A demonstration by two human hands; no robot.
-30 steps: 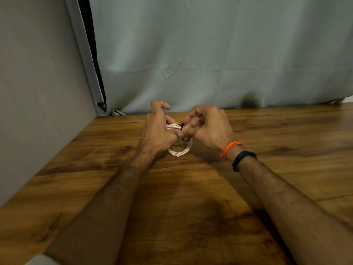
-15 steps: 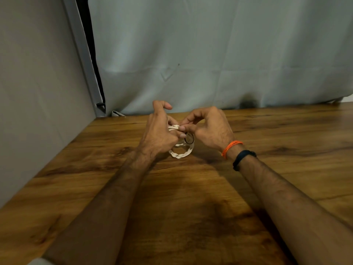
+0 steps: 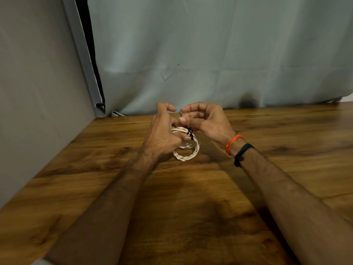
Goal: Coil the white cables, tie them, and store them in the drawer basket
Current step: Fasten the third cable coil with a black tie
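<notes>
The worktop (image 3: 286,169) is bare wood to the right of the hands and along its near edge, with open room there for a hand to pass. At the far edge a grey curtain (image 3: 210,54) hangs down to the wood and closes that side. Along the left edge a grey panel (image 3: 34,92) stands upright as a wall. The coil (image 3: 188,152), held by both hands near the far left corner, is the only thing on the wood.

Both hands meet mid-table — left hand (image 3: 162,134) and right hand (image 3: 205,121), fingers curled, pinching.
</notes>
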